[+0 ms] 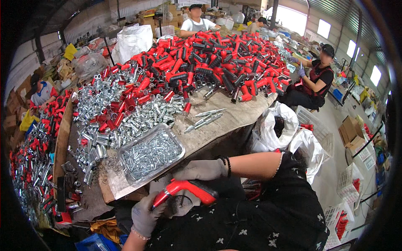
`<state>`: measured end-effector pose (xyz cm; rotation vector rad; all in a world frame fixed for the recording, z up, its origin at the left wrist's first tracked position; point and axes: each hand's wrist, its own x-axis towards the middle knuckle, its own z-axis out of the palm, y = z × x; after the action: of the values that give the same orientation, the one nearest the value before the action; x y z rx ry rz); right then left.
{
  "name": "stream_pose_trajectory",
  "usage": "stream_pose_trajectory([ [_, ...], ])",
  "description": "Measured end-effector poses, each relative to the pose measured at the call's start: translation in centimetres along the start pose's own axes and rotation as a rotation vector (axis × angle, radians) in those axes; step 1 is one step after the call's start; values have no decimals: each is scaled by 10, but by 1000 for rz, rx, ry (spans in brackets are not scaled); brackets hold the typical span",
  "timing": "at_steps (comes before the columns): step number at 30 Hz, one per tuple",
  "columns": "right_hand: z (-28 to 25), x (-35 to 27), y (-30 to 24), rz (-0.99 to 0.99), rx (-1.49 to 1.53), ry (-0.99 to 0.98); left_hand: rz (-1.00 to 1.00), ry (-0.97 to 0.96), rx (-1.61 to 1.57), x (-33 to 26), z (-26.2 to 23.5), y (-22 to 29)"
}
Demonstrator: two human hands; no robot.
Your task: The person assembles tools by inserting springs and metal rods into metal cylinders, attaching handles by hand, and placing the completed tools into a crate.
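A red pistol-shaped handle (194, 190) with a rounded grip lies across my lap area, its tube end pointing left. My left hand (146, 212), in a grey glove, is closed round that tube end. From the right my other gloved hand, my right hand (202, 169), reaches over the bend of the handle with its fingers together; whether they pinch something small is hidden. Just beyond my hands, a clear plastic tray (181, 149) full of small silver pins or screws sits at the table's near edge. Several slim metal rods (205, 120) lie on the table to its right.
A big heap of red and black handles (217, 58) covers the far table (238, 113). Silver metal sleeves (104, 104) are piled at left, with loose springs (109, 171) nearby. White sacks (276, 125) and plastic crates (349, 182) stand at right. Several co-workers (314, 79) sit around.
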<state>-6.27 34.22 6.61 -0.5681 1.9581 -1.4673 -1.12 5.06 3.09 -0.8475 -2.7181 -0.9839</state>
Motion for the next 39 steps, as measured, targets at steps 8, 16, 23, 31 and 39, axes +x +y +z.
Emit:
stream_pose_trajectory([
  [8,22,-12,-1,-864,-454,296,-294,-106,-578,-28,28,-22],
  [16,1,-18,-27,-821,-822,-84,-459,-614,-858,-18,4,-33],
  [23,-7,-22,-20,-637,-873,-57,-142,-348,-599,-3,-1,-13],
  [31,-10,-26,-15,-593,-607,46,-206,-255,-396,1,1,6],
  [39,-8,-28,-26,-560,-833,-44,-424,-473,-906,-5,8,-12],
])
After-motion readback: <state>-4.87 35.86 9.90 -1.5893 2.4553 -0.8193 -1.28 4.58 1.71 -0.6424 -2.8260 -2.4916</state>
